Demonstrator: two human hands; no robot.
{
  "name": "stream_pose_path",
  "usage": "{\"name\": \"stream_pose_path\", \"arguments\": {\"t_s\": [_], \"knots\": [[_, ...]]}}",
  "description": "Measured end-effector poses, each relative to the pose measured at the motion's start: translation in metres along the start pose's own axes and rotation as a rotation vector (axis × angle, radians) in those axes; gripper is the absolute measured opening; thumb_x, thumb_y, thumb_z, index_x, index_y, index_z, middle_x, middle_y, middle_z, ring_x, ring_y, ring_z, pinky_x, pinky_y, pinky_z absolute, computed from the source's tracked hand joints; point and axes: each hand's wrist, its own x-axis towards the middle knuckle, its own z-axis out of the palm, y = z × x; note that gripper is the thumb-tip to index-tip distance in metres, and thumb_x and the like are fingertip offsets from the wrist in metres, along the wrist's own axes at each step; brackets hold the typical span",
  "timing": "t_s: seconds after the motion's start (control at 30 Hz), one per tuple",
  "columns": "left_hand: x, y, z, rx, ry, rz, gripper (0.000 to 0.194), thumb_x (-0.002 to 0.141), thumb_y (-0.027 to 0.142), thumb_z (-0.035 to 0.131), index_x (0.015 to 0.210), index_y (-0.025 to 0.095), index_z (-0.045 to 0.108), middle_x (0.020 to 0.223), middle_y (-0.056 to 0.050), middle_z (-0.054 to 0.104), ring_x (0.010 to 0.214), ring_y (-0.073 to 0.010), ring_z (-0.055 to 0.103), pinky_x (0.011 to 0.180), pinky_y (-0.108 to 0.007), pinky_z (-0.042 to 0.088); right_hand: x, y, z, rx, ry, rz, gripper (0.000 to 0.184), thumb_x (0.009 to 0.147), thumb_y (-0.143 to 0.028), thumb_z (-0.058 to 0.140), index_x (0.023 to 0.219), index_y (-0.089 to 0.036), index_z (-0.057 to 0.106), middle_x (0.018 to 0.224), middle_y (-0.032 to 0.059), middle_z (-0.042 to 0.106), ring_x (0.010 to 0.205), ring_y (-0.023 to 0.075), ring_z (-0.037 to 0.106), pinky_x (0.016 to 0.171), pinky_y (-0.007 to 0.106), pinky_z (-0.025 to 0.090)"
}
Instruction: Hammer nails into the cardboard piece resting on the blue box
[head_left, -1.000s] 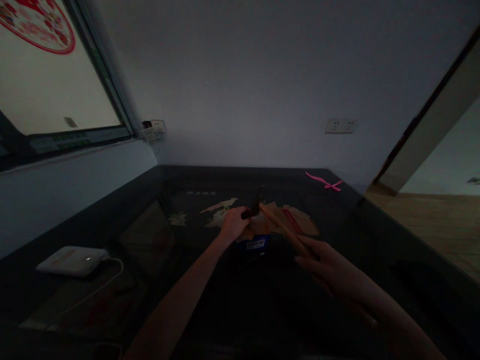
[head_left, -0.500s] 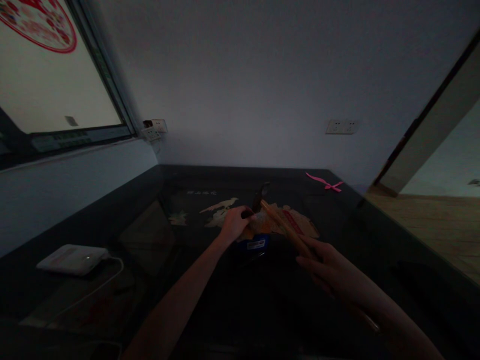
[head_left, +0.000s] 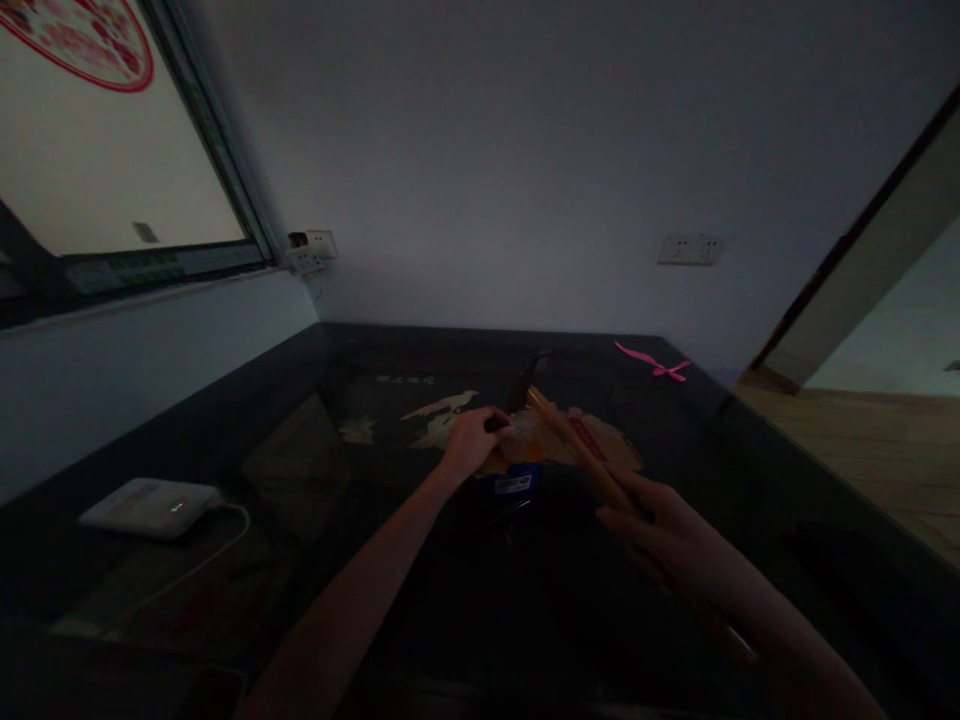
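In dim light my right hand (head_left: 660, 535) is wrapped round the wooden handle of a hammer (head_left: 577, 450), whose dark head (head_left: 529, 378) is raised a little above the dark glass table (head_left: 420, 560). My left hand (head_left: 472, 442) is closed in a pinch on a small dark thing I cannot make out, right under the hammer head. It rests on something blue and orange with a white label (head_left: 510, 478), lying on a tan piece of card (head_left: 600, 445).
A white box with a small light and a cable (head_left: 154, 505) lies at the table's left. A pink ribbon (head_left: 652, 362) sits at the far right corner. Wall sockets (head_left: 688, 249) are behind, a window (head_left: 90, 180) is to the left, and an open doorway is to the right.
The hammer head has risen slightly and tipped toward the wall. My left hand has stayed pinched in the same place. The view has shifted down a little.
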Motion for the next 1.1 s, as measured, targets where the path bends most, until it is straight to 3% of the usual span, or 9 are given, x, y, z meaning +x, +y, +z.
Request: {"name": "stream_pose_path", "arguments": {"t_s": [0.23, 0.33, 0.6, 0.8, 1.1], "knots": [[0.0, 0.0, 0.0, 0.027, -0.006, -0.02, 0.012, 0.074, 0.023, 0.064, 0.084, 0.017, 0.067, 0.083, -0.003, 0.069, 0.078, -0.0174, 0.063, 0.071, -0.027, 0.046, 0.0, -0.004, 0.0, -0.053, -0.024, 0.017, 0.049, 0.078, -0.033, 0.055, 0.123, -0.016, 0.048, 0.06, -0.0047, 0.048, 0.043, 0.008, 0.042, 0.036, 0.018, 0.033], [0.0, 0.0, 0.0, 0.003, -0.012, -0.012, 0.009, 0.074, 0.021, 0.064, 0.082, 0.017, 0.067, 0.081, -0.002, 0.069, 0.077, -0.016, 0.063, 0.07, -0.025, 0.046, -0.001, -0.005, -0.001, -0.056, 0.025, 0.012, 0.05, 0.079, -0.035, 0.054, 0.125, -0.017, 0.047, 0.061, -0.0042, 0.049, 0.044, 0.0086, 0.044, 0.037, 0.018, 0.034], [-0.001, 0.001, 0.0, 0.08, -0.001, -0.022, 0.017, 0.074, 0.025, 0.065, 0.088, 0.015, 0.067, 0.084, -0.005, 0.069, 0.079, -0.0191, 0.063, 0.071, -0.028, 0.046, 0.001, -0.008, 0.0, -0.123, 0.041, -0.054, 0.044, 0.076, -0.031, 0.058, 0.117, -0.015, 0.056, 0.081, 0.0041, 0.061, 0.067, 0.0148, 0.057, 0.05, 0.02, 0.045], [-0.001, 0.001, 0.0, -0.007, -0.009, -0.012, 0.009, 0.074, 0.018, 0.062, 0.083, 0.017, 0.067, 0.082, -0.002, 0.069, 0.078, -0.0157, 0.063, 0.072, -0.025, 0.047, 0.003, -0.002, 0.001, -0.036, 0.005, 0.016, 0.053, 0.079, -0.035, 0.053, 0.128, -0.016, 0.044, 0.057, -0.0058, 0.045, 0.04, 0.0076, 0.04, 0.034, 0.017, 0.032], [0.0, -0.001, 0.0, 0.025, -0.012, 0.011, 0.011, 0.075, 0.02, 0.062, 0.085, 0.017, 0.067, 0.084, -0.002, 0.069, 0.079, -0.0166, 0.063, 0.074, -0.026, 0.047, 0.005, 0.006, -0.001, 0.027, -0.019, 0.03, 0.053, 0.078, -0.034, 0.054, 0.128, -0.019, 0.043, 0.055, -0.0081, 0.04, 0.037, 0.0064, 0.037, 0.031, 0.016, 0.031]]}}
